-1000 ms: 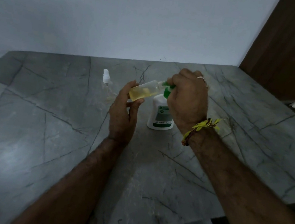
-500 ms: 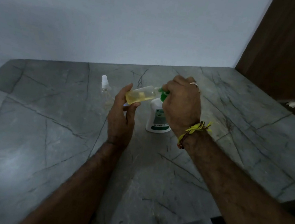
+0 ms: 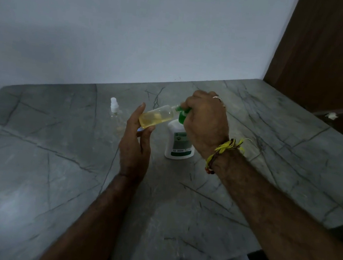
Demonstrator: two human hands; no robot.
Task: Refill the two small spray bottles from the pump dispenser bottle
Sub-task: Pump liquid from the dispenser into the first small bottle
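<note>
My left hand (image 3: 136,145) holds a small clear spray bottle (image 3: 157,117) tilted almost flat, about half full of yellow liquid, its open mouth against the green pump nozzle. My right hand (image 3: 205,123) is closed over the green pump head of the white dispenser bottle (image 3: 178,143), which stands on the grey marble table (image 3: 52,180). The pump head is mostly hidden under my fingers. A second small clear spray bottle (image 3: 114,112) with a white spray cap stands upright to the left, apart from both hands.
A white wall runs behind the table and a brown wooden panel (image 3: 331,52) rises at the right. The table's right edge drops off near a dark surface holding a small white scrap (image 3: 331,115).
Both hands keep their grips on the small bottle and the pump. The view has tilted and shifted slightly; the bottles stay where they were.
</note>
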